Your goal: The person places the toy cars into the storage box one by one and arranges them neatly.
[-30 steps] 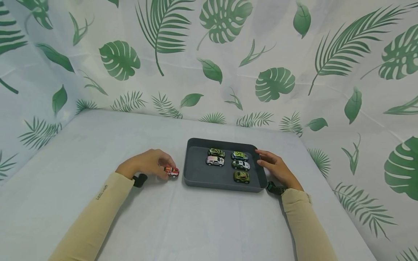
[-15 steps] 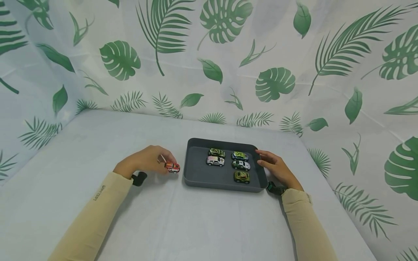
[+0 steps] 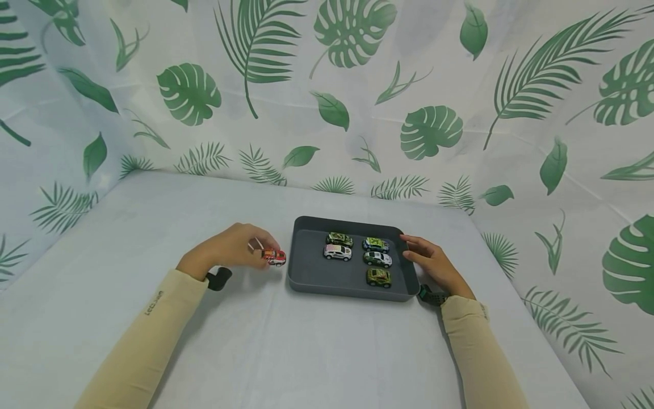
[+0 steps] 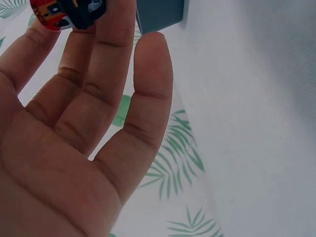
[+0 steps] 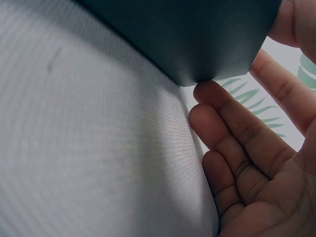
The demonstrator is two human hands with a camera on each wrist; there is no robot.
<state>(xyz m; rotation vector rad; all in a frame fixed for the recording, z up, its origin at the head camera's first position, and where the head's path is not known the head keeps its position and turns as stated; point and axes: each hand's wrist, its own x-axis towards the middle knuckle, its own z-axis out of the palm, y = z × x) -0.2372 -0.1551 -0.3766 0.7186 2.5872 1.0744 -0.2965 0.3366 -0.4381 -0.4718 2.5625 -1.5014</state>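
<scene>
My left hand pinches a small red and white toy car by its rear. The car is just left of a dark grey tray, raised off the table. In the left wrist view, only part of the toy car shows at the top, by the fingertips. At the tray's right side, my right hand touches the rim with relaxed fingers. The right wrist view shows those fingers beside the tray's outer wall, some resting low near the table.
Inside the tray stand several toy cars: a white one, a green and white one, an olive green one and others behind. A white cloth covers the table. Leaf-printed fabric rises behind and at both sides.
My left hand has lifted the red toy car off the table and brought it slightly right, closer to the tray. The right hand and the tray stay where they were.
</scene>
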